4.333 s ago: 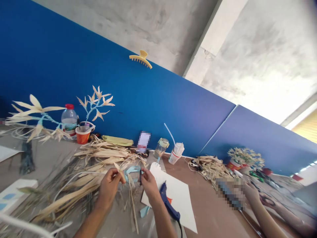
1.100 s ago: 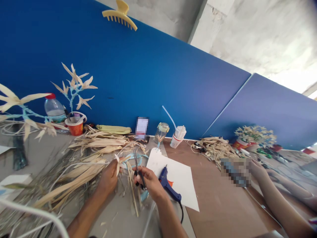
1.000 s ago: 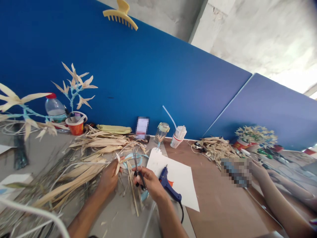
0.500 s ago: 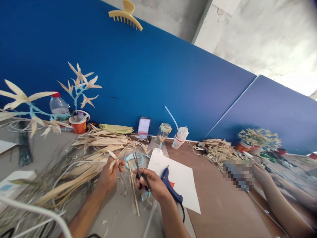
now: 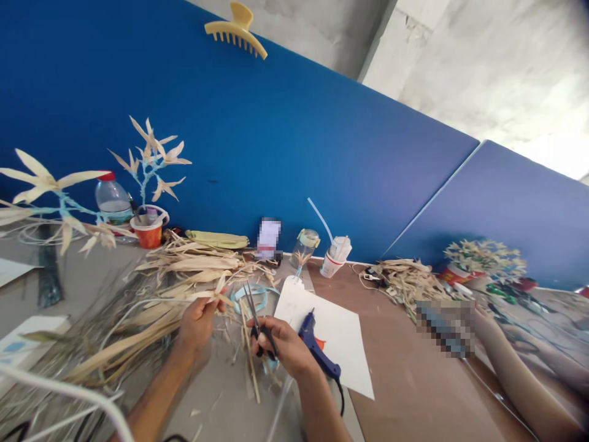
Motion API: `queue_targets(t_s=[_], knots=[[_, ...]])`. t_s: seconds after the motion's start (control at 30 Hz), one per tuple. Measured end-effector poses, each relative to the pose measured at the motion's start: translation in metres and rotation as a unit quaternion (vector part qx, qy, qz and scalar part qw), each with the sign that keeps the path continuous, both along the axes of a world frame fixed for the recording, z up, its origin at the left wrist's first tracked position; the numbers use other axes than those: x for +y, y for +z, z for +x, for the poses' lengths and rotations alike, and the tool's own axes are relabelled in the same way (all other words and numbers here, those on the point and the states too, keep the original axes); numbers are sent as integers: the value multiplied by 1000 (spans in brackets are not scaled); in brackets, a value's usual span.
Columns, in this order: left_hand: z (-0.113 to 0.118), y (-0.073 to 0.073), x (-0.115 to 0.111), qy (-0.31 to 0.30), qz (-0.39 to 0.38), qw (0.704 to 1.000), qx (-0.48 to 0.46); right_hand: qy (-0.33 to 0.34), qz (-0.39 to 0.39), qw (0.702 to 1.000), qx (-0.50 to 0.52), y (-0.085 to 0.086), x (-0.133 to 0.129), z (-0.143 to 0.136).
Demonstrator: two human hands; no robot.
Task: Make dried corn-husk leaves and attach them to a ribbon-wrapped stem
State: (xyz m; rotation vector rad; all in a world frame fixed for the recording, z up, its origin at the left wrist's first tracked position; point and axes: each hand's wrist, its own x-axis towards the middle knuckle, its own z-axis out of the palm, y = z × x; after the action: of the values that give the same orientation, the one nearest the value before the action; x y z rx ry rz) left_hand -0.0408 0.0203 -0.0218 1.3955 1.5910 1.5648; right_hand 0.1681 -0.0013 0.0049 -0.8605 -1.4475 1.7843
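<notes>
My left hand (image 5: 199, 320) pinches a small pale flower (image 5: 218, 293) with pointed petals that look like dried corn husk. Just to its right, my right hand (image 5: 280, 341) grips a pair of black-handled scissors (image 5: 251, 304), blades pointing up and slightly parted. The blades stand apart from the flower. Behind the scissors lies a loop of light blue ribbon (image 5: 260, 299). Thin straw-like stalks (image 5: 251, 362) rest on the table below. Beside my right wrist, a dark blue hot glue gun (image 5: 317, 347) lies on a white sheet (image 5: 352, 334).
Dried husks (image 5: 151, 319) cover the table to the left. Along the blue partition (image 5: 294, 135) stand a red cup (image 5: 148, 232) with a husk-flower branch, a plastic bottle (image 5: 113, 199), a phone (image 5: 269, 236), a jar (image 5: 305, 244) and a paper cup (image 5: 332, 263). At right, another person's forearm (image 5: 510, 362) reaches in.
My left hand has turned the flower slightly, so its petals now spread more to the right. The scissors stay nearly where they were. The view shifts a little.
</notes>
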Motion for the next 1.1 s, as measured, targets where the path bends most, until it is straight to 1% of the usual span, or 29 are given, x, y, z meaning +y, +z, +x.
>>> queue_targets(t_s=[0.17, 0.33, 0.5, 0.57, 0.8, 1.0, 1.1], knots=[[-2, -5, 1, 14, 14, 1000, 9, 16, -20, 1000, -4, 1, -3, -5], [-3, -9, 0, 28, 27, 997, 65, 33, -26, 999, -4, 0, -4, -7], [-4, -13, 1, 16, 66, 992, 110, 43, -33, 999, 9, 0, -6, -5], [-6, -15, 2, 22, 75, 990, 117, 46, -30, 998, 12, 0, -6, -4], [-7, -14, 1, 33, 85, 985, 145, 56, -20, 998, 0, 1, -6, -3], [-7, -14, 1, 9, 92, 984, 150, 59, -26, 998, -11, 0, -5, -2], [-6, -13, 1, 10, 106, 984, 146, 59, -30, 998, -11, -1, -5, -2]])
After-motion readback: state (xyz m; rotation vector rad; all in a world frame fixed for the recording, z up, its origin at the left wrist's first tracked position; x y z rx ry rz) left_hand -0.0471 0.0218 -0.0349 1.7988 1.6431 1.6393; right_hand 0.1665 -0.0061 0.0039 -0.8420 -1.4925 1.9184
